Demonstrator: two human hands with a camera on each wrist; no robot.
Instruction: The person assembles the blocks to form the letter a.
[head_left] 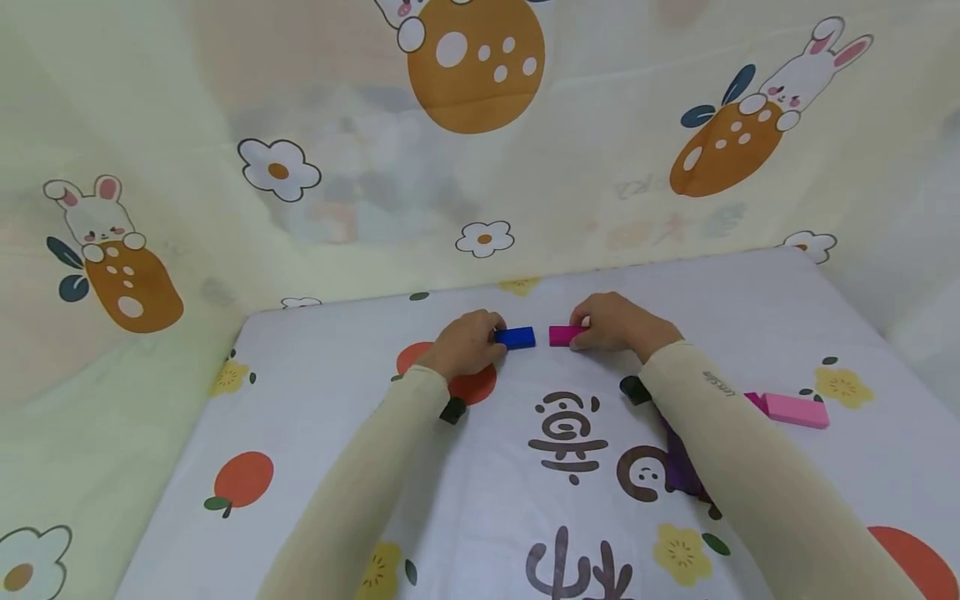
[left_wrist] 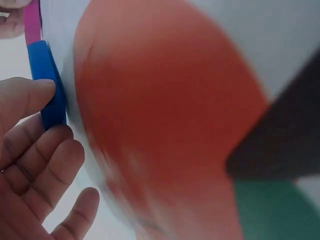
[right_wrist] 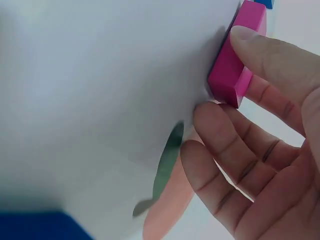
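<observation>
On the white printed table (head_left: 322,392), the left hand (head_left: 467,343) pinches a blue, perhaps wooden, rectangular block (head_left: 517,338) and the right hand (head_left: 621,323) a magenta rectangular block (head_left: 560,336), both between the hands, long axes nearly in line, facing ends just apart.
</observation>
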